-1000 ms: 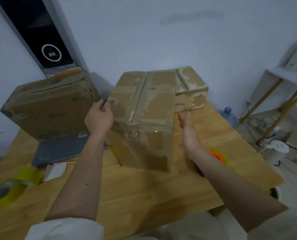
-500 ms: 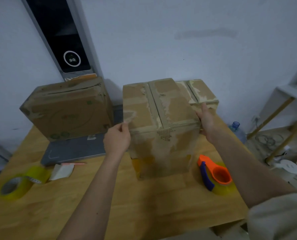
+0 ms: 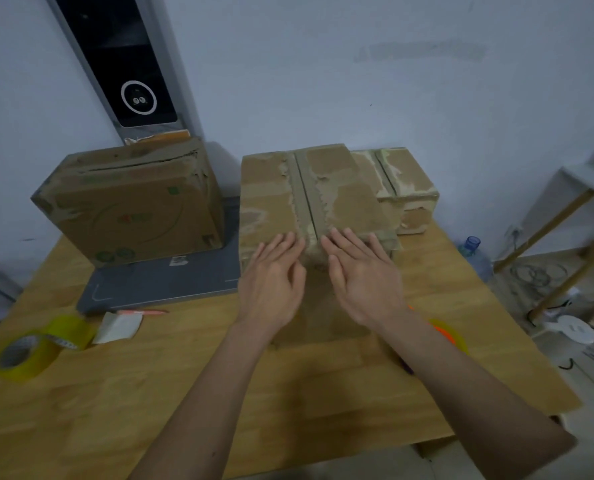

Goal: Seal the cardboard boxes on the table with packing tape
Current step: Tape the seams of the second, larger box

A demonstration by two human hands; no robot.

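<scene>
A worn cardboard box [image 3: 271, 199] stands in the middle of the wooden table [image 3: 150, 393], a strip of tape running down its top seam. My left hand [image 3: 274, 275] and my right hand [image 3: 361, 271] lie flat with straight fingers on the box's near top edge, one on each side of the seam. A second box [image 3: 129, 209] stands at the back left, and a smaller box [image 3: 406, 188] sits behind the middle one on the right. A yellow tape roll [image 3: 28, 351] lies at the left. An orange tape dispenser [image 3: 448, 334] is mostly hidden behind my right forearm.
A grey flat slab [image 3: 160, 285] lies under the left box, with a folded white paper [image 3: 118, 327] and a pink pen [image 3: 143, 311] in front of it. A shelf frame [image 3: 565, 237], a water bottle [image 3: 472, 251] and floor clutter sit off the table's right edge.
Both hands left the box's side edges and came together onto its near top edge beside the seam. The box was turned and now stands square to me.
</scene>
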